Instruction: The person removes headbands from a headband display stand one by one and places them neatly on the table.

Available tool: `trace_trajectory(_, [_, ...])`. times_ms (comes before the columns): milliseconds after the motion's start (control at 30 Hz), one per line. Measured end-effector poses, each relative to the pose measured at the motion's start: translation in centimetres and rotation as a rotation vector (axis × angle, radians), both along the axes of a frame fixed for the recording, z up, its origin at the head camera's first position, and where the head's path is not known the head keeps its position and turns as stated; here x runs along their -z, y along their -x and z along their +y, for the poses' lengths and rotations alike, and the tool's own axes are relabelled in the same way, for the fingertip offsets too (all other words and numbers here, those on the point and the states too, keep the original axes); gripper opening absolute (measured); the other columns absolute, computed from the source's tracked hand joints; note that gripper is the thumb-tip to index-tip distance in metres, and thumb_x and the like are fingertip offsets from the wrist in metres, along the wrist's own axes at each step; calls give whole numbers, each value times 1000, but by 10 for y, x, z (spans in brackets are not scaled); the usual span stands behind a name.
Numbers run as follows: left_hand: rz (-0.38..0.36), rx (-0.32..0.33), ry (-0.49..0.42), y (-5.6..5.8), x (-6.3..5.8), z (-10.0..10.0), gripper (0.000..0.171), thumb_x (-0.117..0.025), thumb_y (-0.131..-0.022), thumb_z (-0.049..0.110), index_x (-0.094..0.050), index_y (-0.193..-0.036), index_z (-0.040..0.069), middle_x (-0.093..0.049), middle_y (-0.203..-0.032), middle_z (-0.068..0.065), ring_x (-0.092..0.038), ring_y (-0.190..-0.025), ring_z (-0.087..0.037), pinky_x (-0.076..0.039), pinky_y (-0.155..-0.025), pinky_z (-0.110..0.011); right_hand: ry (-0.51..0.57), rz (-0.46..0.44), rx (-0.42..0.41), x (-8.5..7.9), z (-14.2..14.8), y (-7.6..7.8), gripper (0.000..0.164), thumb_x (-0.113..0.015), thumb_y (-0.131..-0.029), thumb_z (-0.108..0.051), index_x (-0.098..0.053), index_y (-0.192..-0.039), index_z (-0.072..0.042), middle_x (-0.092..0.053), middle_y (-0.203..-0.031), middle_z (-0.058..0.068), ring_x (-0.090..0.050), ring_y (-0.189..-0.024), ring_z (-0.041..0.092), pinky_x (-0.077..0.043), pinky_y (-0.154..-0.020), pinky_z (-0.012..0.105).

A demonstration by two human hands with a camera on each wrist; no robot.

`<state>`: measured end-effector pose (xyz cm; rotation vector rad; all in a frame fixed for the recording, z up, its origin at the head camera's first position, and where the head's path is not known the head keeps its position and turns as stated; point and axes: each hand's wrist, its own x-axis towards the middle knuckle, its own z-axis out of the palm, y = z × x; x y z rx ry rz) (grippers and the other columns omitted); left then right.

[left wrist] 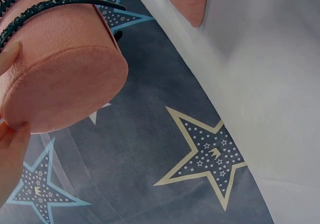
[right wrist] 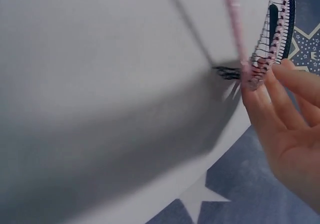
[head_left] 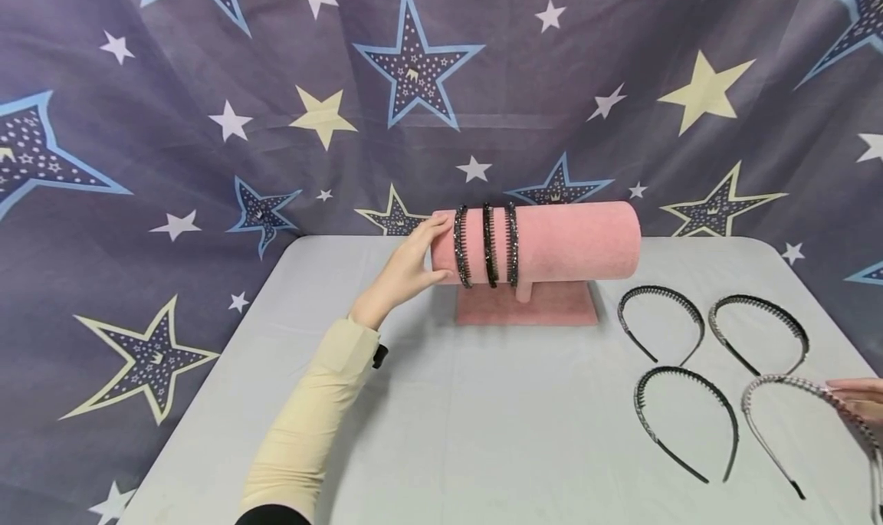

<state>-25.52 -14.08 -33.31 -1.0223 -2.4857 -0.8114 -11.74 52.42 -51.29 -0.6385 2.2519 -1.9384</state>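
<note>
A pink velvet headband stand (head_left: 579,237) has a thick horizontal roll on a flat base. Three black beaded headbands (head_left: 513,241) sit on the roll's left half. My left hand (head_left: 407,268) grips the roll's left end, thumb low and fingers on top; the left wrist view shows the thumb and a finger (left wrist: 7,58) on the end. At the right edge of the head view is my right hand (head_left: 862,398), partly cut off. In the right wrist view it pinches a pink-and-black headband (right wrist: 275,43) with comb teeth between thumb and fingers.
To the right of the stand, three dark toothed headbands (head_left: 690,375) lie on the white-covered table (head_left: 483,418). A dark cloth with stars (head_left: 483,134) hangs behind the table.
</note>
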Motion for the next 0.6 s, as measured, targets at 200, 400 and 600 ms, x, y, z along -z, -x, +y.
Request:
trace_trajectory(200, [-1, 0, -5, 0, 1, 1, 70, -73, -67, 3, -39, -128, -5, -33, -138, -18, -26, -129, -27, -18, -109, -29, -310, -6, 361, -11, -12, 3, 53, -53, -83, 3, -54, -91, -49, -57, -84, -30, -55, -70, -12, -42, -52, 5])
trace_trajectory(400, [8, 3, -6, 1, 1, 1, 69, -72, -67, 3, -39, -128, -5, -33, -137, -18, -27, -129, -27, -18, -109, -30, -272, 52, 427, -13, -18, 26, 49, -55, -79, 11, -65, -94, -34, -57, -81, -34, -57, -69, -12, -43, -56, 3])
trace_trajectory(600, [10, 7, -10, 1, 1, 0, 69, -72, -67, 3, -39, -127, -5, -33, -137, -18, -27, -128, -28, -19, -109, -31, -402, 103, 430, -26, -31, 47, 31, -60, -81, 0, -64, -105, -20, -55, -89, -39, -53, -79, -18, -38, -66, -3])
